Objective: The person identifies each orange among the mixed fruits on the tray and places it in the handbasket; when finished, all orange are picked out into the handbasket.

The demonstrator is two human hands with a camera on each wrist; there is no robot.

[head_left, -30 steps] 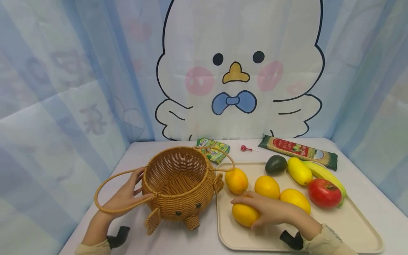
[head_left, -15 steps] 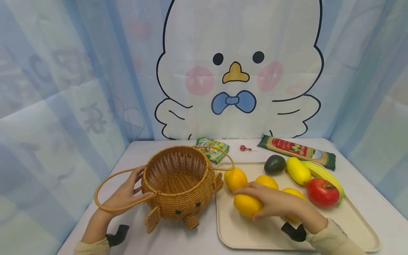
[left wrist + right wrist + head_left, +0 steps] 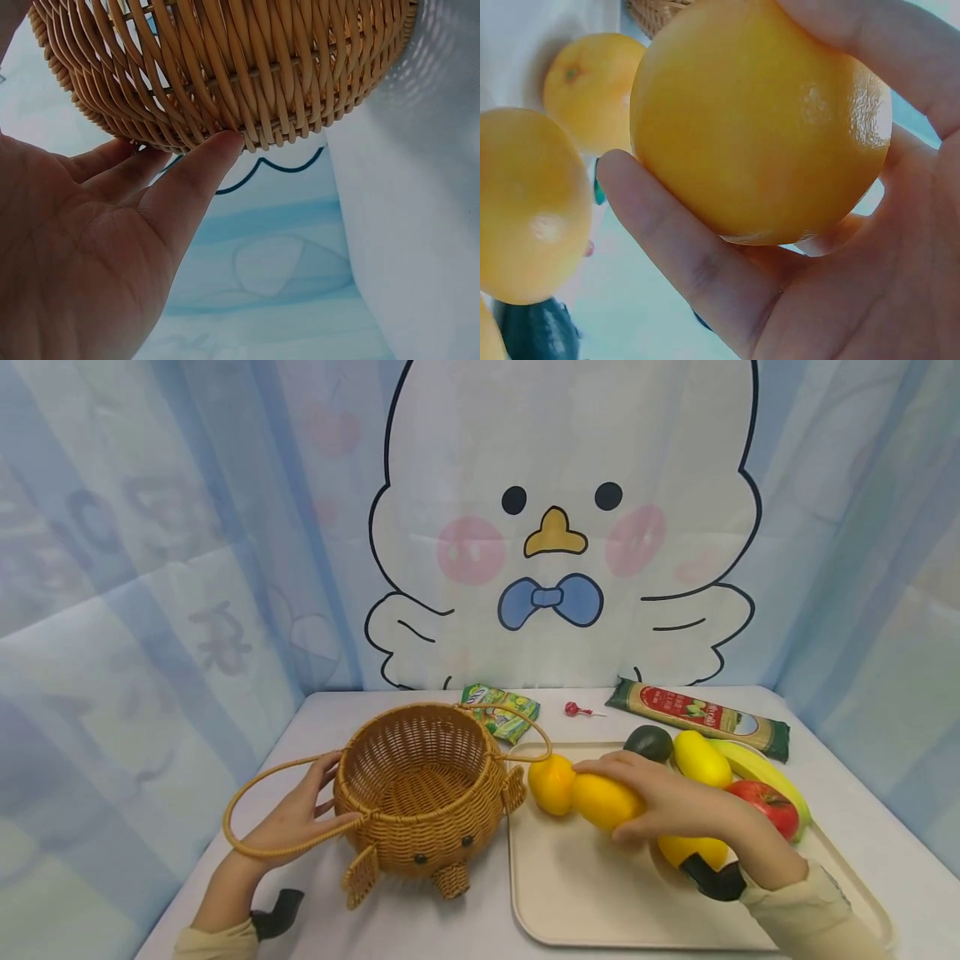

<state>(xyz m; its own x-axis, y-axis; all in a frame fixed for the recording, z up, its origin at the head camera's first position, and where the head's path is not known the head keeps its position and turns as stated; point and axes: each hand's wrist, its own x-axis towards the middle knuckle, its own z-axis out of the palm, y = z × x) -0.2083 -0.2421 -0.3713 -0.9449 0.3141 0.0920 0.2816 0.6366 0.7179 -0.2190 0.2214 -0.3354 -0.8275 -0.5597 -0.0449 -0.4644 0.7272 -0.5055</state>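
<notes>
My right hand point(image 3: 660, 797) grips a smooth yellow-orange fruit point(image 3: 606, 800) between thumb and fingers over the tray point(image 3: 570, 910). It fills much of the right wrist view, where the thumb and fingers curl round the fruit point(image 3: 757, 127). Left of it in the head view lies a similar yellow-orange fruit point(image 3: 552, 785); another point(image 3: 693, 853) is partly hidden by the right wrist. My left hand point(image 3: 296, 814) touches the side of the wicker basket point(image 3: 420, 843), near its rim, with extended fingers and thumb. One basket handle loops over that hand. Nothing lies inside the basket.
Also in the tray are an avocado point(image 3: 648, 743), a lemon point(image 3: 703, 758), a banana point(image 3: 772, 777) and a red apple point(image 3: 767, 806). Behind it lie a green snack packet point(image 3: 504, 714), a lollipop point(image 3: 577, 709) and a long green-ended package point(image 3: 697, 714). Curtains surround the table.
My right hand has lifted the yellow-orange fruit and moved it away from me and slightly right, covering another fruit. The left hand and basket stay in place.
</notes>
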